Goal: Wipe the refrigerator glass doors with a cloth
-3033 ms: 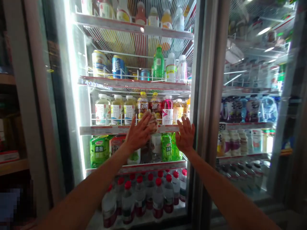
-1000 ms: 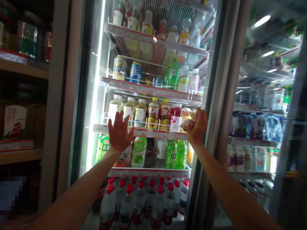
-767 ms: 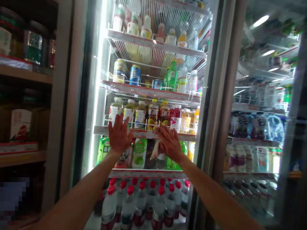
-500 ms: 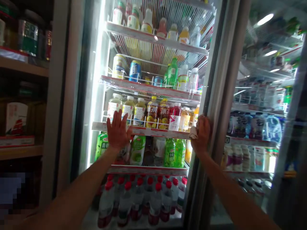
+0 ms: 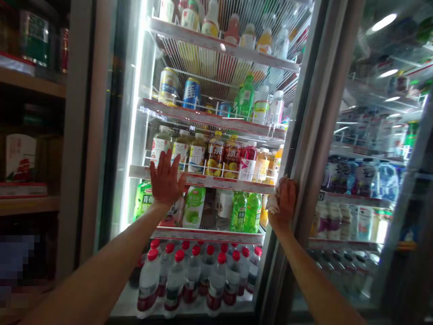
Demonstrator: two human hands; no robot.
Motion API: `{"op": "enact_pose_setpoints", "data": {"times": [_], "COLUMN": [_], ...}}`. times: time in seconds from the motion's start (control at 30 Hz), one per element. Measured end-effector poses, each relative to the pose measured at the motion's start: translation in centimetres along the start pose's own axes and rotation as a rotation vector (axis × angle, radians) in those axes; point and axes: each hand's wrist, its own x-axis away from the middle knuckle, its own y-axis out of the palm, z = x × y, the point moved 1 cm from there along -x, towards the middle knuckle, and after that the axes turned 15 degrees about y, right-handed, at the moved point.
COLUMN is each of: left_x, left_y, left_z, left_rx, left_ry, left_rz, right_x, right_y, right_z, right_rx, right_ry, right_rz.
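Note:
A tall glass-fronted drinks cooler fills the middle of the view, its metal door frame [image 5: 313, 131] on the right. My left hand [image 5: 165, 178] lies flat with fingers spread against the glass, in front of the label strip of a shelf [image 5: 230, 183] of tea bottles. Pressed to the right edge of the glass beside the metal frame is my right hand [image 5: 284, 203], its fingers over a crumpled pale cloth [image 5: 273, 202]. Part of the cloth is hidden behind the fingers.
Red-capped bottles [image 5: 216, 282] stand at the cooler's bottom, green bottles [image 5: 238, 212] above them. A second glass door with bottles [image 5: 365, 178] is at the right. Wooden shelves [image 5: 32, 81] with jars and packages stand at the left.
My right hand and the cloth have moved slightly down along the glass edge. My left hand stays flat at nearly the same place. The view has shifted a little.

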Motion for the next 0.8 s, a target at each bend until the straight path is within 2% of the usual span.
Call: {"op": "enact_pose_setpoints", "data": {"times": [0.07, 0.13, 0.2, 0.27, 0.3, 0.37, 0.47, 0.53, 0.57, 0.63, 0.73, 0.8], "left_x": [0.0, 0.0, 0.0, 0.0, 0.1, 0.1, 0.1, 0.1, 0.1, 0.0, 0.0, 0.1], "left_y": [0.0, 0.0, 0.0, 0.0, 0.0, 0.1, 0.1, 0.1, 0.1, 0.1, 0.0, 0.0], "left_z": [0.0, 0.0, 0.0, 0.0, 0.0, 0.0, 0.1, 0.1, 0.1, 0.1, 0.0, 0.0], "left_rx": [0.001, -0.017, -0.033, -0.038, -0.037, -0.035, -0.034, -0.04, -0.042, -0.036, -0.017, -0.021], "left_ry": [-0.005, 0.006, 0.021, 0.026, 0.026, 0.019, -0.003, -0.002, 0.001, 0.004, -0.011, -0.009], "left_rz": [-0.006, -0.001, 0.013, 0.025, 0.029, 0.03, 0.017, 0.011, 0.011, 0.009, 0.0, -0.001], "right_x": [0.9, 2.8, 4.6, 5.6, 5.7, 5.2, 3.5, 3.1, 3.3, 4.5, 6.9, 7.8], "right_y": [0.4, 1.1, 1.7, 1.8, 1.6, 0.7, -0.7, -1.0, -0.9, -0.3, 0.7, 0.7], "right_z": [-1.3, -4.5, -7.8, -9.3, -9.0, -6.7, -1.7, -0.3, -0.7, -3.1, -7.9, -9.1], "right_rx": [-0.018, -0.037, -0.055, -0.059, -0.053, -0.018, 0.034, 0.043, 0.04, 0.028, -0.008, -0.025], "right_ry": [0.014, -0.042, -0.151, -0.263, -0.3, -0.292, -0.142, -0.065, -0.05, -0.069, -0.167, -0.247], "right_rz": [0.012, -0.026, -0.124, -0.215, -0.236, -0.201, -0.082, -0.043, -0.041, -0.079, -0.19, -0.228]}}
